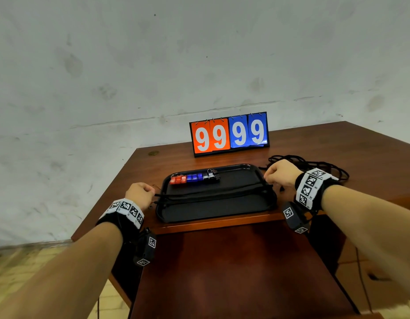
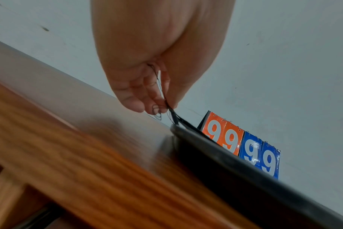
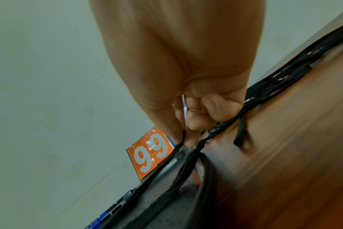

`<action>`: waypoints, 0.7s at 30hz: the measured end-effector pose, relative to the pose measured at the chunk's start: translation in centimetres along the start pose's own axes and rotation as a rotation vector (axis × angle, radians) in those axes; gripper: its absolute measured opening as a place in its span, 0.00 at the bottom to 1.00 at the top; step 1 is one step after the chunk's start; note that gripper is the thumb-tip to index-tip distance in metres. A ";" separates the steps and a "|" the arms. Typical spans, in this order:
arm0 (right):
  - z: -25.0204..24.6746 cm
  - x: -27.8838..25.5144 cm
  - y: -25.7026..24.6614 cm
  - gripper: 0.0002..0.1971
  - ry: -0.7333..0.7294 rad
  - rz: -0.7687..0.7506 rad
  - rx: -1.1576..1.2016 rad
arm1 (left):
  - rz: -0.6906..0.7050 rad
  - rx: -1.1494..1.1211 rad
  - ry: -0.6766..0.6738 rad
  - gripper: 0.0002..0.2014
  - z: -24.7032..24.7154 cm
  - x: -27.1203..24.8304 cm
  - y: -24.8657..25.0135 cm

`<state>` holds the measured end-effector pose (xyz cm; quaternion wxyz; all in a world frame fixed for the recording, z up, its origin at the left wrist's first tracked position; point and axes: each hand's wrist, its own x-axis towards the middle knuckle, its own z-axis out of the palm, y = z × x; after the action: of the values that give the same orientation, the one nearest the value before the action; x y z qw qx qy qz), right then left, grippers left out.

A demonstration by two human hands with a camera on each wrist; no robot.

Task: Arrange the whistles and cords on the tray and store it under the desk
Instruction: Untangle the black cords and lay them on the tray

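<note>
A black tray [image 1: 245, 210] lies near the desk's front edge. Along its far side runs a row of red, blue and black whistles [image 1: 194, 178]. Several black cords [image 1: 213, 194] stretch straight across the tray from left to right. My left hand [image 1: 140, 194] is at the tray's left rim and pinches the thin cord ends [image 2: 171, 111] between thumb and fingers. My right hand [image 1: 279, 173] is at the right rim and pinches the other end of a cord [image 3: 183, 139]. A tangled heap of loose black cords [image 1: 314, 166] lies behind the right hand.
A flip scoreboard [image 1: 229, 134] showing 99 in orange and 99 in blue stands behind the tray by the wall. The brown wooden desk [image 1: 153, 162] ends close to the tray's near rim. A lower wooden surface [image 1: 233, 272] sits beneath the front edge.
</note>
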<state>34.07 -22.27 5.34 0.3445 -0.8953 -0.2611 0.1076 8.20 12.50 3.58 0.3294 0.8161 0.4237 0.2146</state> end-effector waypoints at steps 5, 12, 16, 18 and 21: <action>0.3 -0.2 -0.3 0.03 0.022 -0.017 -0.013 | 0.003 0.024 0.009 0.06 0.1 0.0 0.0; 0.8 -0.3 -0.2 0.06 0.023 0.003 -0.027 | 0.019 0.048 -0.037 0.08 0.2 0.1 -0.6; 0.8 -0.4 -0.2 0.06 0.040 0.009 0.000 | 0.011 0.017 -0.036 0.06 0.0 0.1 -0.6; 0.8 -0.4 -0.2 0.06 0.068 0.016 0.017 | 0.015 0.002 -0.031 0.06 0.0 0.1 -0.6; 0.8 -0.3 -0.2 0.08 0.074 0.023 0.017 | 0.016 -0.010 -0.024 0.06 0.0 0.0 -0.6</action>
<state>33.46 -21.91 4.90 0.3603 -0.8986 -0.2371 0.0806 7.90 12.76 3.12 0.3369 0.8203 0.4121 0.2094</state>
